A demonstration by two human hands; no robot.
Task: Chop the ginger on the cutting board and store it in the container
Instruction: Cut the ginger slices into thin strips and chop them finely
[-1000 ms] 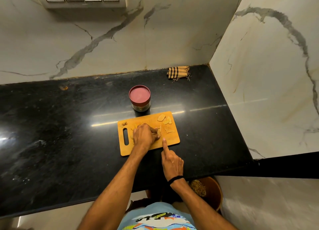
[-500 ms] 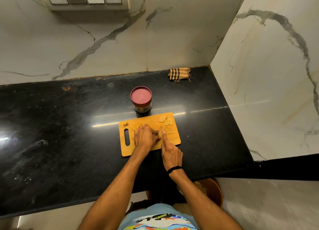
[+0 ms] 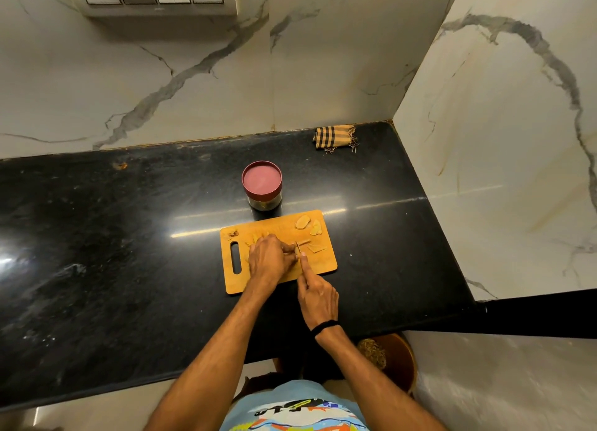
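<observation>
A wooden cutting board point(image 3: 324, 262) with a handle slot lies on the black counter. My left hand point(image 3: 269, 259) presses down on a piece of ginger point(image 3: 296, 251) at the board's middle, mostly hiding it. My right hand point(image 3: 318, 296) grips a knife point(image 3: 298, 247), index finger stretched along the blade's back, the blade at the ginger just right of my left fingers. Loose ginger slices point(image 3: 303, 222) lie at the board's far right corner and beside the blade. A steel container with a red lid point(image 3: 262, 180), closed, stands just behind the board.
A striped folded cloth point(image 3: 334, 136) lies at the back right corner against the marble wall. The counter's front edge runs just below my wrists. A brown pot point(image 3: 392, 359) sits on the floor under the counter's right end.
My right hand moved forward from the board's front edge, bringing the knife against the ginger under my left hand. The left hand stayed in place.
</observation>
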